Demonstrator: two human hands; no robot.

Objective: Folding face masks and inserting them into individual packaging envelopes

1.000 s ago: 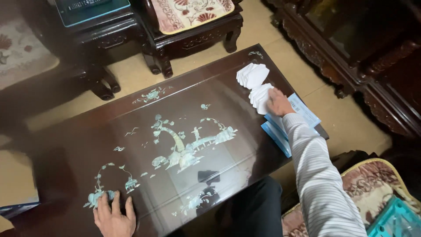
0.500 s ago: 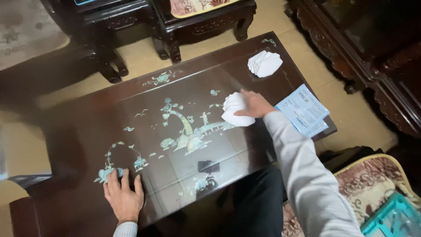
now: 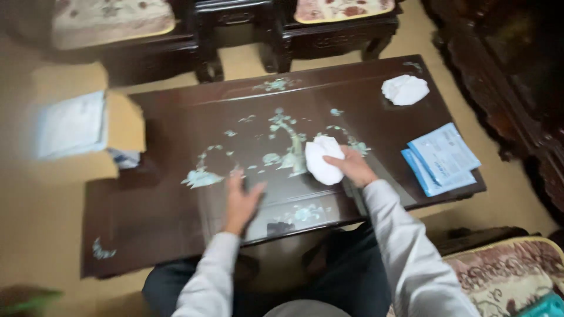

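We see a big, dark, shiny table (image 3: 176,235) with pale shell pictures. Near its middle, our right hand (image 3: 352,166) grips a soft, crumpled white wipe (image 3: 322,161), which has slid in from the far right. Our left hand (image 3: 239,201) lies flat and open beside it, moved closer. Blue packets (image 3: 442,157) sit at the table's right edge.

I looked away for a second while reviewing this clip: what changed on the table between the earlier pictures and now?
The right hand took one white wipe from beside the blue packets and slid it left to the table's middle. The left hand shifted right along the near edge, flat on the top. The other crumpled wipe and the packets stayed put.
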